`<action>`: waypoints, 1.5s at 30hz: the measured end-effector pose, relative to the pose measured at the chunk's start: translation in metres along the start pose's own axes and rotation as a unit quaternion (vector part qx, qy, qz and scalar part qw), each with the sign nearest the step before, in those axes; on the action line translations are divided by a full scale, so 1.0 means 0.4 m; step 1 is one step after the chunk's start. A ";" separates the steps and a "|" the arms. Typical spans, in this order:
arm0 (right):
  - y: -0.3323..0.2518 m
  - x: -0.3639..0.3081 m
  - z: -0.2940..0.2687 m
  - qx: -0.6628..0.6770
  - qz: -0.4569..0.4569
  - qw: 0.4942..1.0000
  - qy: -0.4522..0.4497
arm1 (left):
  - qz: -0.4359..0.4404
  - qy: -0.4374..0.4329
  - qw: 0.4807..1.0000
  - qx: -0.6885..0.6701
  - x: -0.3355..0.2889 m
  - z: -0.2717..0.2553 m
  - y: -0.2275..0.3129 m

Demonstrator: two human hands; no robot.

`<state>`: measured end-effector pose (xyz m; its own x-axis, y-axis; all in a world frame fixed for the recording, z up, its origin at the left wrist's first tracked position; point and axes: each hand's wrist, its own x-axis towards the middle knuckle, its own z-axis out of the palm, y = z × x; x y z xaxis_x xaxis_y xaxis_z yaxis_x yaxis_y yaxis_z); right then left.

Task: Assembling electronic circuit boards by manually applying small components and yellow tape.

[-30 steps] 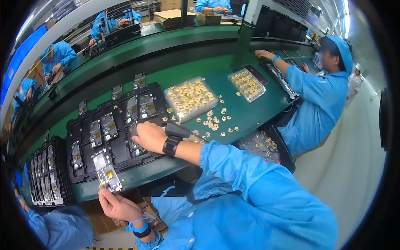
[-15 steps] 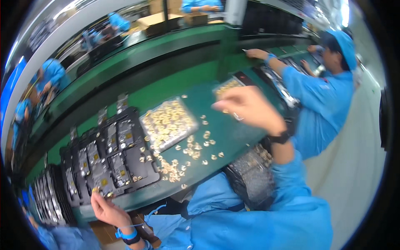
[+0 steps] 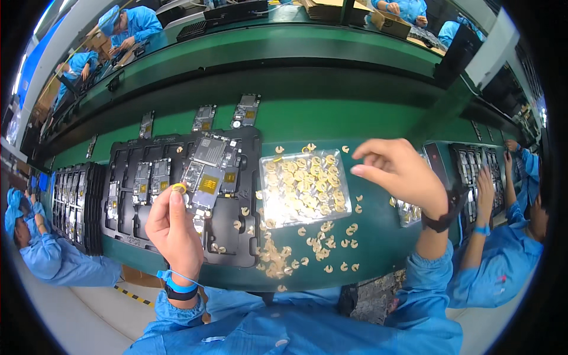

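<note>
Green bench (image 3: 376, 239): left hand (image 3: 177, 234) pinches circuit board (image 3: 205, 168) (handling step, likely); right hand (image 3: 405, 171) half-open, seemingly empty, must close to grip.

This was a factory workshop for electronics assembly. Behind the left fingers (image 3: 157, 216), a black moulded plastic tray (image 3: 245, 171) held flat grey circuit boards (image 3: 161, 174) in its cells; farther left of them stood a stack of black trays filled with boards (image 3: 89, 239). To the left of the right fingers (image 3: 373, 148), small cream C-shaped pieces (image 3: 302, 183) lay in bulk on a dark green worktop (image 3: 373, 251). Beyond both sets of fingers ran a long bright-green strip (image 3: 337, 121) carrying more boards. Co-workers in light-blue smocks (image 3: 143, 23) worked far left and right of the fingers and across the strip. Below the left fingers, yellow-and-black striped tape (image 3: 135, 296) marked the floor.
</note>
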<state>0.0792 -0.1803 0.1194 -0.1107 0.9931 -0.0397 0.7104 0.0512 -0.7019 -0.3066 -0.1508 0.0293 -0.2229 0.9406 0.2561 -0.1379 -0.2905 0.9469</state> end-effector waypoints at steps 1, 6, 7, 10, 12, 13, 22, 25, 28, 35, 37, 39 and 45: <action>-0.008 0.056 0.009 -0.036 -0.021 0.999 -0.016 | -0.001 0.003 1.000 0.001 0.019 0.000 -0.012; 0.010 0.410 0.179 -0.031 -0.054 0.998 0.019 | 0.003 0.094 0.995 0.009 0.059 -0.007 -0.045; 0.032 0.476 0.201 -0.072 -0.041 0.996 0.024 | 0.011 0.100 0.995 0.009 0.057 -0.009 -0.048; 0.078 0.644 0.258 -0.102 -0.023 0.995 0.003 | -0.042 0.083 0.994 0.050 0.025 -0.083 -0.041; 0.134 0.748 0.342 -0.169 -0.115 0.978 0.033 | -0.043 0.073 0.995 0.061 0.014 -0.128 -0.019; 0.143 0.787 0.355 -0.163 -0.098 0.981 -0.037 | -0.023 0.082 0.994 0.063 0.008 -0.160 -0.012; 0.149 0.774 0.223 -0.042 0.048 0.997 0.033 | 0.039 0.208 0.976 0.045 -0.049 -0.524 0.027; 0.000 0.686 0.183 -0.125 -0.087 0.976 0.154 | 0.013 0.232 0.970 0.078 -0.101 -0.620 0.034; -0.274 0.551 0.248 -0.014 -0.171 0.977 0.126 | -0.030 0.224 0.970 0.084 -0.145 -0.691 0.016; -0.466 0.409 0.771 0.199 -0.096 0.956 -0.192 | -0.023 0.174 0.983 -0.058 -0.156 -0.655 0.064; -0.434 0.404 0.831 0.062 -0.154 0.982 -0.095 | -0.030 0.146 0.987 -0.064 -0.160 -0.635 0.093; -0.429 0.386 0.853 0.002 -0.122 0.988 -0.091 | -0.007 0.119 0.991 -0.055 -0.169 -0.630 0.111; -0.447 0.311 0.893 -0.137 -0.225 0.964 0.033 | 0.010 0.052 0.995 -0.090 -0.199 -0.584 0.164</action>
<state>-0.3097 -0.1039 -0.0141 -0.4125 0.8679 0.2769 0.7583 0.4955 -0.4236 -0.5232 -0.2856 0.0254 -0.3240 0.9138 0.2450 -0.3012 -0.3451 0.8889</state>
